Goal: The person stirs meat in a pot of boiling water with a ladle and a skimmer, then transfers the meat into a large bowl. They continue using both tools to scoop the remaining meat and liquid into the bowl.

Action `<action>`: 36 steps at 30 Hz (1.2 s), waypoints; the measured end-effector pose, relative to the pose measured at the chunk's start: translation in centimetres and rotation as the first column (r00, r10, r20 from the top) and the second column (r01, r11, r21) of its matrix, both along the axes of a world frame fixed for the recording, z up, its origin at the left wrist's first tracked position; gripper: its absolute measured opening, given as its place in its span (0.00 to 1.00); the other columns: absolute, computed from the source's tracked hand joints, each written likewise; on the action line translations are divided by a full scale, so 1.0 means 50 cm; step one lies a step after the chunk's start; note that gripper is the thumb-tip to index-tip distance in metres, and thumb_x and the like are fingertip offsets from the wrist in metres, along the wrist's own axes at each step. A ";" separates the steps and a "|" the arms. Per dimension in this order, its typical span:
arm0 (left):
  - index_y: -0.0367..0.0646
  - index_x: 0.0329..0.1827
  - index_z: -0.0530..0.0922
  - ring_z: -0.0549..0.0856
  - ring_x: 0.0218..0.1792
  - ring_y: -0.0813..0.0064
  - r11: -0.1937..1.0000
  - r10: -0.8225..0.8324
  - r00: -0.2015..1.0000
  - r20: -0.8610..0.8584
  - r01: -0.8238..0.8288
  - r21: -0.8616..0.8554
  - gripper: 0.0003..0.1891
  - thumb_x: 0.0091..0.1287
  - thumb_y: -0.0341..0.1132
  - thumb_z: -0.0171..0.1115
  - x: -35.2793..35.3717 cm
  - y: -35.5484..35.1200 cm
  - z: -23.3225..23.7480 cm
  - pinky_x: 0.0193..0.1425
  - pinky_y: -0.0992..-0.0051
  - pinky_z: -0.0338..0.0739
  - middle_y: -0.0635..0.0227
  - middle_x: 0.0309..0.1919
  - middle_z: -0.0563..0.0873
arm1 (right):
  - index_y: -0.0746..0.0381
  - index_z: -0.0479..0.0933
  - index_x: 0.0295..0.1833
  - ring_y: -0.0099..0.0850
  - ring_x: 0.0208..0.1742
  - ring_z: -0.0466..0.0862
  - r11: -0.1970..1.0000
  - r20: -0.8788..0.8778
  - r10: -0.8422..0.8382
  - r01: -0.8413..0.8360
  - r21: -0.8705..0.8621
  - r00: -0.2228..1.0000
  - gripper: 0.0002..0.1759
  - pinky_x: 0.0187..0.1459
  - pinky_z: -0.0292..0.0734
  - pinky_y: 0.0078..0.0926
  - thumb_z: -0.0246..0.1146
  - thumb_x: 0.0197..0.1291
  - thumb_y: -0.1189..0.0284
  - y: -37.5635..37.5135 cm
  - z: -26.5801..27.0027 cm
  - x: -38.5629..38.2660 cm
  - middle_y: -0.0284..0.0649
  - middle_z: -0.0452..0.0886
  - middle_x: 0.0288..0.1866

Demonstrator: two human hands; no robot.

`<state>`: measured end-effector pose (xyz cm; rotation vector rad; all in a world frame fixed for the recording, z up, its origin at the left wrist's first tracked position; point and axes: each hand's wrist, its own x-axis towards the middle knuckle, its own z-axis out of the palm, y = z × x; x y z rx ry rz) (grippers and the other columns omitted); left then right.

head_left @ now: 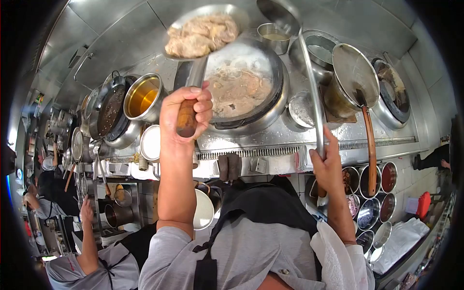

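Note:
My left hand (186, 112) is wrapped round the wooden handle of a wide strainer (241, 18), raised at the top with pale cooked meat (202, 35) heaped in it. Below and to its right, a large wok (279, 82) holds cloudy, foamy liquid with more meat in it. Right of the wok, my right hand (328, 162) grips the long metal handle of a ladle (285, 17). The ladle's bowl is up near the top edge, blurred, and its contents cannot be made out.
A pot of amber oil (142, 96) stands left of the wok. On the right are a large sieve (356, 72) over a pot and another wok (392, 94). Several ingredient containers (369, 212) sit lower right. A co-worker (104, 261) is at the lower left.

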<state>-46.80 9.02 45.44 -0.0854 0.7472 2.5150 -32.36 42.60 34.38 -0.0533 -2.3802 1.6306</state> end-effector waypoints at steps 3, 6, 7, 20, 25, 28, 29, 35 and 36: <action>0.28 0.56 0.73 0.76 0.23 0.73 1.000 0.013 0.992 -0.128 -0.011 0.019 0.18 0.63 0.25 0.58 0.005 0.002 0.018 0.22 0.74 0.71 0.62 0.29 0.77 | 0.61 0.54 0.80 0.19 0.24 0.77 0.920 0.076 0.134 -0.096 -0.380 0.988 0.39 0.28 0.75 0.17 0.60 0.66 0.83 0.020 0.056 -0.015 0.32 0.80 0.35; 0.28 0.57 0.72 0.76 0.23 0.73 1.000 0.016 0.985 -0.172 -0.011 0.028 0.19 0.64 0.25 0.57 0.004 0.016 -0.011 0.22 0.74 0.71 0.62 0.29 0.77 | 0.61 0.55 0.79 0.16 0.16 0.69 0.840 0.041 0.122 -0.082 -0.536 0.992 0.37 0.17 0.65 0.15 0.61 0.67 0.81 0.007 0.070 -0.035 0.30 0.76 0.28; 0.28 0.57 0.72 0.76 0.23 0.73 0.999 0.024 0.984 -0.175 -0.020 0.027 0.19 0.64 0.25 0.57 0.008 0.019 -0.033 0.22 0.74 0.71 0.62 0.29 0.77 | 0.61 0.55 0.78 0.16 0.16 0.69 0.850 0.058 0.113 -0.066 -0.523 0.992 0.36 0.17 0.65 0.16 0.61 0.68 0.80 0.003 0.067 -0.037 0.30 0.76 0.27; 0.25 0.51 0.77 0.77 0.22 0.71 0.988 0.155 0.985 0.075 -0.156 0.016 0.16 0.63 0.27 0.57 0.171 0.106 -0.062 0.23 0.72 0.73 0.59 0.29 0.79 | 0.59 0.56 0.77 0.23 0.16 0.73 0.699 0.326 0.357 -0.018 -0.715 0.875 0.36 0.16 0.70 0.24 0.63 0.67 0.73 0.021 0.053 -0.060 0.31 0.71 0.25; 0.24 0.55 0.76 0.77 0.23 0.72 0.974 0.210 0.977 0.038 -0.213 0.079 0.18 0.64 0.27 0.55 0.220 0.121 -0.029 0.21 0.72 0.72 0.59 0.30 0.78 | 0.60 0.62 0.72 0.22 0.16 0.72 0.383 0.205 0.704 -0.120 -0.916 0.680 0.29 0.16 0.67 0.24 0.61 0.68 0.73 -0.034 0.104 -0.087 0.31 0.71 0.26; 0.26 0.59 0.74 0.76 0.22 0.72 0.968 0.244 0.969 -0.035 -0.241 0.070 0.21 0.64 0.28 0.55 0.285 0.107 -0.025 0.20 0.72 0.72 0.60 0.30 0.77 | 0.57 0.66 0.72 0.20 0.15 0.70 0.185 0.108 0.831 -0.088 -0.979 0.546 0.24 0.14 0.65 0.24 0.55 0.73 0.75 -0.053 0.122 -0.071 0.30 0.68 0.26; 0.27 0.61 0.74 0.76 0.22 0.72 0.965 0.256 0.965 -0.050 -0.252 0.073 0.22 0.63 0.28 0.55 0.313 0.101 -0.030 0.20 0.72 0.71 0.60 0.30 0.77 | 0.57 0.65 0.71 0.21 0.15 0.71 0.160 0.085 0.852 -0.102 -0.982 0.516 0.23 0.15 0.65 0.24 0.56 0.72 0.75 -0.058 0.126 -0.057 0.30 0.68 0.26; 0.32 0.67 0.70 0.74 0.17 0.73 0.888 0.457 0.888 -0.052 -0.459 -0.027 0.30 0.57 0.27 0.60 0.565 0.073 -0.067 0.15 0.72 0.67 0.59 0.29 0.75 | 0.53 0.63 0.75 0.22 0.14 0.70 0.074 0.051 0.962 -0.077 -0.994 0.269 0.28 0.15 0.67 0.25 0.56 0.72 0.76 -0.086 0.115 0.054 0.31 0.67 0.26; 0.31 0.67 0.69 0.73 0.16 0.73 0.860 0.510 0.860 -0.002 -0.510 -0.030 0.31 0.56 0.26 0.60 0.617 0.069 -0.062 0.14 0.72 0.68 0.59 0.26 0.74 | 0.51 0.62 0.77 0.22 0.13 0.70 0.078 0.064 0.975 -0.056 -0.995 0.215 0.30 0.15 0.67 0.25 0.55 0.71 0.77 -0.101 0.112 0.082 0.32 0.67 0.25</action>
